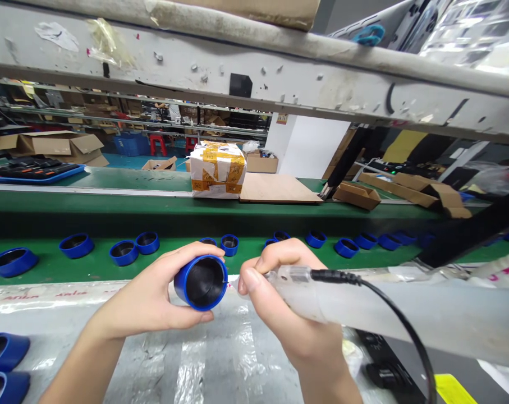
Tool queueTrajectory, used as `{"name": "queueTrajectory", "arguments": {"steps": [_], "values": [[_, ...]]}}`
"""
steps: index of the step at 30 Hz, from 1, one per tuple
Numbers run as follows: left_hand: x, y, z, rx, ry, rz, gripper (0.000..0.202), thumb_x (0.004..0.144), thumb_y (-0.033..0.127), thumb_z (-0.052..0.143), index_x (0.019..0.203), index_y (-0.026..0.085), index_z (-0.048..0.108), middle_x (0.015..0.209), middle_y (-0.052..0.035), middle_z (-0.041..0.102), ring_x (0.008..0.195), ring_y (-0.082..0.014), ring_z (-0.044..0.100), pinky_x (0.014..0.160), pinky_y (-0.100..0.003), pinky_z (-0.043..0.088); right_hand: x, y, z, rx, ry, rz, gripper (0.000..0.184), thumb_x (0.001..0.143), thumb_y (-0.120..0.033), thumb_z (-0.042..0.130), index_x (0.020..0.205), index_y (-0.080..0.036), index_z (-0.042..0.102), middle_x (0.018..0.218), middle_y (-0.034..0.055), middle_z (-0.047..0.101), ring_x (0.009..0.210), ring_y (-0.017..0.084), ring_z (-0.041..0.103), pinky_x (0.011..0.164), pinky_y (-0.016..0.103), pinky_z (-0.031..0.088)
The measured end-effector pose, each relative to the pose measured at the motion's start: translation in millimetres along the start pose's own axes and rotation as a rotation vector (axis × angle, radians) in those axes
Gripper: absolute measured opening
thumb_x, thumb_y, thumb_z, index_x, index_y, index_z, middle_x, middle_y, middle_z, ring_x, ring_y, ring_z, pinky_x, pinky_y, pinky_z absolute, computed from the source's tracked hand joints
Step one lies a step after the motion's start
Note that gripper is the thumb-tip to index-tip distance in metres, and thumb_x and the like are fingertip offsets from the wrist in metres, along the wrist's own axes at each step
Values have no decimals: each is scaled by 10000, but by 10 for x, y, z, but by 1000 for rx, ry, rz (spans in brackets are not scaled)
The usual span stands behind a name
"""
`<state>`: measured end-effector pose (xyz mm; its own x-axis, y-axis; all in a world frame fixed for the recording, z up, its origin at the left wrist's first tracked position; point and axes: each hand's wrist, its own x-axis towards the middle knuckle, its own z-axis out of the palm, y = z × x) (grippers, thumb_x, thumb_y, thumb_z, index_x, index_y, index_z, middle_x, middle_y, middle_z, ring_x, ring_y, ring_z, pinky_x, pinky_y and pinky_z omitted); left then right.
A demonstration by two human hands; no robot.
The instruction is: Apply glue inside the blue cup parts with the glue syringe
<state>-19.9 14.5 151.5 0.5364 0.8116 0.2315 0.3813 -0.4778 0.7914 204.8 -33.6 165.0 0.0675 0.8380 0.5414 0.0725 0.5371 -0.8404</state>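
Within the left hand [151, 300], a blue cup [204, 282] shows black inside.

The left hand [151, 297] curves into a C-shaped grip, its fingers [199, 249] arched along the upper side and its thumb [191, 317] stretched nearly straight below them. The left forearm [86, 362], bare, slants up to this hand from below and to its left. Near its fingertips, without touching them, the right hand [285, 320] holds a pinch: thumb [254, 280] and bent index finger [288, 252] meet toward the left hand, level with the gap of its C. The right wrist [324, 367], also bare, lies below and right of its own fingertips.
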Motion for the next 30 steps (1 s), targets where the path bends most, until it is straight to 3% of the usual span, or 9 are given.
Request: {"name": "queueTrajectory", "arguments": {"steps": [18, 30], "values": [[-9, -14, 8, 15, 27, 16, 637, 793, 293, 942, 1360, 323, 654, 1418, -31, 729, 1321, -297, 707, 1125, -362, 574, 9, 4, -11, 17, -72, 8, 146, 909, -225, 794, 830, -282, 686, 688, -29, 708, 632, 193, 685, 615, 341, 511], [-5, 16, 17, 0, 24, 35, 601, 806, 273, 926, 1340, 302, 651, 1406, -37, 730, 1328, -310, 700, 1096, -366, 582, -33, -19, 45, 56, -123, 63, 164, 891, -178, 800, 833, -284, 689, 716, -18, 732, 683, 216, 722, 662, 363, 567]]}}
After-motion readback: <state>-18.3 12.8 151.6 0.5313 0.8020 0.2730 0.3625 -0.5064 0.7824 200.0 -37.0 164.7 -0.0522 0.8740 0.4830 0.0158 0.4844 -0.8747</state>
